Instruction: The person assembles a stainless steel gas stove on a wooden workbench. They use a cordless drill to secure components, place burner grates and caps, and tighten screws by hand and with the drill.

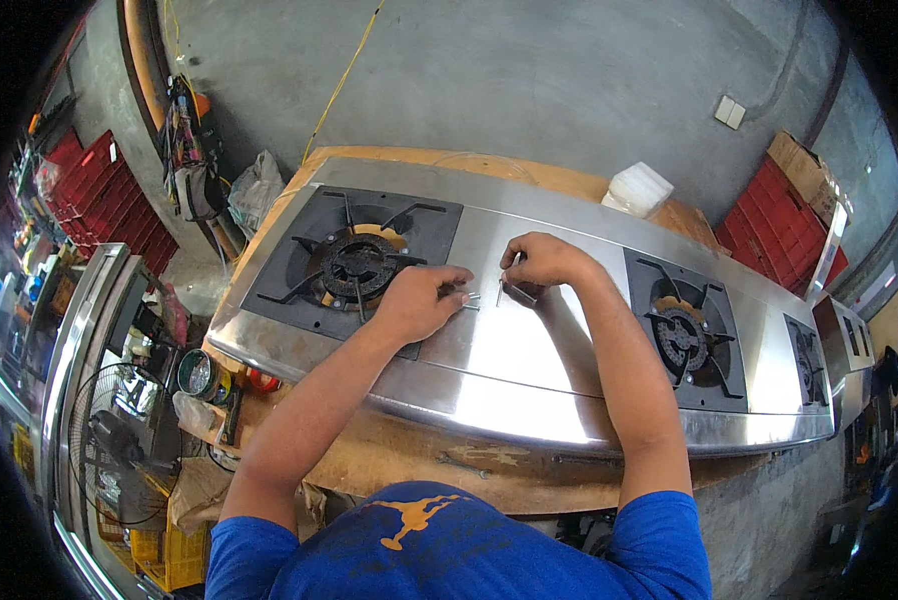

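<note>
A long stainless steel gas stove lies before me on a wooden table. Over its bare panel, just right of the left burner, my left hand is closed, with small silver screws poking out between thumb and fingers. My right hand is pinched a little farther right, above the same shiny panel. Its fingertips are on something small and thin that I cannot make out. Below those fingers shows a dark patch, perhaps a reflection or shadow.
Two more burners sit on the stove's right. A white foam block is behind it. On the wooden table, a can of small parts stands at left. A fan and red crates are farther left.
</note>
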Demonstrator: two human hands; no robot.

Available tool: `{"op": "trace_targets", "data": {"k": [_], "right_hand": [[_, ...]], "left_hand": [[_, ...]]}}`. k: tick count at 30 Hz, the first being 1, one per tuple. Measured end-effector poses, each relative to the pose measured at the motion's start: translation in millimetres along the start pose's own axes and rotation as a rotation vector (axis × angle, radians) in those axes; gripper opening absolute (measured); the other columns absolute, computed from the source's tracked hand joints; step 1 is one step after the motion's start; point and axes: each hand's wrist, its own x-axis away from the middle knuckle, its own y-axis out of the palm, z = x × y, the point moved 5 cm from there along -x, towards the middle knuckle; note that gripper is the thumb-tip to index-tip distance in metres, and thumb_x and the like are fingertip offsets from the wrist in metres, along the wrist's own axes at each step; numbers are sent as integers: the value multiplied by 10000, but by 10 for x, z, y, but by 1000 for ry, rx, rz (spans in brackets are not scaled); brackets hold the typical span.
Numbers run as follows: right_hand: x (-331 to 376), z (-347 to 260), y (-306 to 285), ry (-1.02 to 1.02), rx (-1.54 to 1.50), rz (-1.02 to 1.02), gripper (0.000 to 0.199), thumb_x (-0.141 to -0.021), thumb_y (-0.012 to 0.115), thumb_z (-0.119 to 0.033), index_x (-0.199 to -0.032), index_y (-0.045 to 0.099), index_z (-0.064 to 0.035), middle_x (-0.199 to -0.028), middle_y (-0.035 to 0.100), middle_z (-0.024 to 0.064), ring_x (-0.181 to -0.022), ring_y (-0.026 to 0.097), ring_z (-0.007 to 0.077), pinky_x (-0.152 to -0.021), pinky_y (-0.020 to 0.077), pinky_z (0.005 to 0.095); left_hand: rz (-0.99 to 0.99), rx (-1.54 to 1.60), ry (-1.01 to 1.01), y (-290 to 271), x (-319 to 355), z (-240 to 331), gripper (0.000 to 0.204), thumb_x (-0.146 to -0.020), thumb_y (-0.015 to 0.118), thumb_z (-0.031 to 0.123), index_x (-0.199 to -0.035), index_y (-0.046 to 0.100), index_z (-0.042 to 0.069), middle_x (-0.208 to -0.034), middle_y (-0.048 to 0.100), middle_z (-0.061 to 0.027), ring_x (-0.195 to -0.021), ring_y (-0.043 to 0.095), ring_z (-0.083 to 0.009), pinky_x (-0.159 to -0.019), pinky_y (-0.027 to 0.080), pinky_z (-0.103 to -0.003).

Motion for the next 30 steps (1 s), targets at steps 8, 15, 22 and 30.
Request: {"op": "trace_targets", "data": {"k": [8,15,22,30], "right_hand": [[-84,148,-69,-2,-34,106,293,-765,727,-232,-994,716,-49,-986,715,167,-939,680,298,-850,521,377],[-277,449,58,-58,-53,314,332,-779,708,-269,-929,686,25,-881,701,215,-809,675,318,-746,529,412],[-392,434,67,20,-154,359,215,-841,715,-172,-864,636,27,-692,635,89,-610,602,164,-560,485,325],[-535,697,92,-97,-120,486,189,-862,709,-159,-822,610,-3,-597,551,49,-490,474,111,-449,400,299]], "left_hand": [[182,205,-126,-270,2,-86,261,-903,636,126,-1134,671,10,-1008,726,-151,-953,703,-259,-830,534,-330],[904,438,153,-684,1372,-511,153,-886,667,99,-960,677,-35,-919,704,-133,-800,638,-124,-725,510,-268],[1187,11,-691,-600,3537,-2310,295,-812,671,88,-1091,635,-3,-1044,653,-118,-746,653,-198,-727,523,-307],[483,-523,-1066,-832,3868,-3209,735,-800,696,314,-1433,419,66,-1432,401,-231,-1084,607,-404,-916,524,-459]]}}
